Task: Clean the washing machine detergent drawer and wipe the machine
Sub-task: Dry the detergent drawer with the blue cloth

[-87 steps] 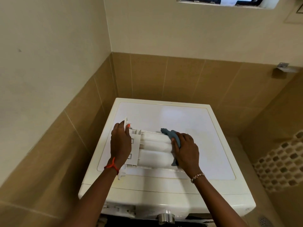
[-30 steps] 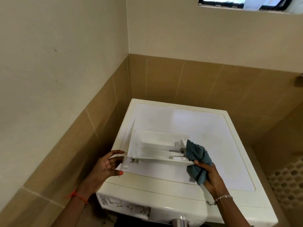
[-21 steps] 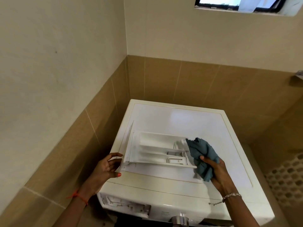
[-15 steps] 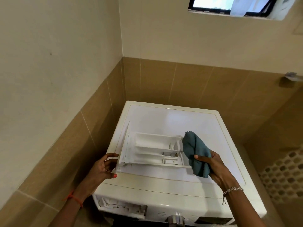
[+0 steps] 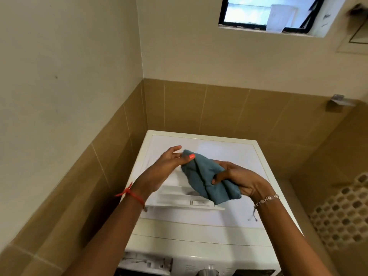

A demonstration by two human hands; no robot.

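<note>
On top of the washing machine [image 5: 229,156], toward its front edge, the white detergent drawer [image 5: 179,198] lies removed from its slot, compartments facing up. Hands and cloth cover its rear and right portions; only the front rail and part of two compartments are visible.

Above the drawer, both hands hold a blue-grey cloth [image 5: 207,178] clear of the machine lid. The left hand [image 5: 169,166] pinches the upper end of the cloth between thumb and index finger, its other fingers spread loose. The right hand [image 5: 239,180] is clasped around the lower, bunched portion, and the free end hangs below the palm. A red thread bracelet [image 5: 131,194] sits on the left wrist; a beaded chain bracelet [image 5: 265,200] sits on the right wrist.

At the bottom edge, the machine front panel is cut off. The open drawer slot [image 5: 147,262] and a metallic control knob [image 5: 208,272] are partly visible. Panel markings near the knob are too small and blurred to read; no brand name is legible.

Brown tiles [image 5: 219,108] line the lower walls around the machine. A window [image 5: 264,14] is cut off at the top edge, and a metal bracket [image 5: 340,101] is fixed to the right wall.
</note>
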